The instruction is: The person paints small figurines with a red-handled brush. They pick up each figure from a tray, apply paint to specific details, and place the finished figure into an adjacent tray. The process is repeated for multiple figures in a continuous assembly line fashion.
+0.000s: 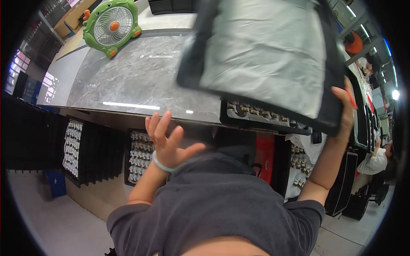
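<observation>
My right hand [345, 104] grips the right edge of a large black tray [192, 83], which is raised and tilted over the right part of the table. A crinkled whitish plastic sheet [265, 55] covers most of the face of that tray. Beneath it, partly hidden, a second black tray [265, 123] with rows of small metallic parts [260, 112] rests at the table's front edge. My left hand [168, 143], with a pale bangle at the wrist, is held in front of the table edge, fingers spread and holding nothing.
A green fan [112, 27] shaped like a cartoon animal stands at the back left of the grey marbled table [132, 72]. Stacked black trays [100, 149] with small parts stand below on the left. Other people [376, 160] sit along the right.
</observation>
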{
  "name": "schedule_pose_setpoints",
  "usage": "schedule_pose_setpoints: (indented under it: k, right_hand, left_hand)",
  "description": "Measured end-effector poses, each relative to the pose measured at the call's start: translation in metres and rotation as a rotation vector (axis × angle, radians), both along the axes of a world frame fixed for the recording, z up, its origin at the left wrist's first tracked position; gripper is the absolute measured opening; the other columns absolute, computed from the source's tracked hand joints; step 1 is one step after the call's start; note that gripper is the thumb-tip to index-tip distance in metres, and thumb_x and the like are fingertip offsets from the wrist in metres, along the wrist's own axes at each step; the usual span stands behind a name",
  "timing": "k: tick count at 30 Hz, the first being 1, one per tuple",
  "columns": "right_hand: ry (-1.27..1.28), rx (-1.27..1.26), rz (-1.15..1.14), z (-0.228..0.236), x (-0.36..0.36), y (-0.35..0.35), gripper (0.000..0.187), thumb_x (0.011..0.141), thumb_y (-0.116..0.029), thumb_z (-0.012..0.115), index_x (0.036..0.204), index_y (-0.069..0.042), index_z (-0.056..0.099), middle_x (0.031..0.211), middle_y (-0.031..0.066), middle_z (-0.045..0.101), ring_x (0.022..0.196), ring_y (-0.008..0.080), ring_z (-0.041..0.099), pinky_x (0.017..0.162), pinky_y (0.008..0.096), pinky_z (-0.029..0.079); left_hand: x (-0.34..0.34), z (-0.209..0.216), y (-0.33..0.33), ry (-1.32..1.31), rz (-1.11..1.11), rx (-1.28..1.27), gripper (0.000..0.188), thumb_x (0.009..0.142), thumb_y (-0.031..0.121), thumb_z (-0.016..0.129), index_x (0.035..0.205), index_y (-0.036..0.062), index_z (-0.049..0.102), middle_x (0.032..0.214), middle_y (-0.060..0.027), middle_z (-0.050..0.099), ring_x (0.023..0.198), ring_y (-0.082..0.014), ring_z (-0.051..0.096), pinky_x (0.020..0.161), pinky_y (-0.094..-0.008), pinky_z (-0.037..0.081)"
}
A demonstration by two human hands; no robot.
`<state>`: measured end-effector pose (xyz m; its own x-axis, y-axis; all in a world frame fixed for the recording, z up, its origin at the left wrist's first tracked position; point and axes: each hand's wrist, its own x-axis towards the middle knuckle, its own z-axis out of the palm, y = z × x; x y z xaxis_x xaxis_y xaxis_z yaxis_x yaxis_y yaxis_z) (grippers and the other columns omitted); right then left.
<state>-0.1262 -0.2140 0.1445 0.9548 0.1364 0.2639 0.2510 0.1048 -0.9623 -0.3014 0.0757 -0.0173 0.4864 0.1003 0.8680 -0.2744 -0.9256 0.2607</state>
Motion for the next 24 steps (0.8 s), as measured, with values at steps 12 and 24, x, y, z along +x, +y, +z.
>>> schedule_pose_setpoints:
  k: [12,24]
  right_hand:
    - [-0.014,-0.471,0.623,-0.088,0.020,0.138,0.047,0.076,-0.025,0.066,0.107,0.000,0.041,0.084,0.0104,0.050,0.071,0.0160,0.052,0.064,0.0287,0.042]
    - [-0.153,-0.843,0.235,-0.124,-0.021,-0.019,0.021,0.070,-0.020,0.066,0.082,-0.005,0.057,0.076,0.0094,0.061,0.067,0.0278,0.057,0.066,0.0355,0.044]
  left_hand:
    - [-0.037,-0.023,0.078,0.265,0.343,-0.098,0.038,0.054,0.024,0.077,0.079,0.0115,0.053,0.076,-0.0015,0.051,0.079,-0.0216,0.046,0.079,-0.0350,0.031]
    - [0.015,-0.009,0.142,0.576,0.271,-0.066,0.021,0.046,0.010,0.062,0.065,0.0104,0.051,0.071,-0.0022,0.046,0.082,-0.0211,0.046,0.087,-0.0352,0.024]
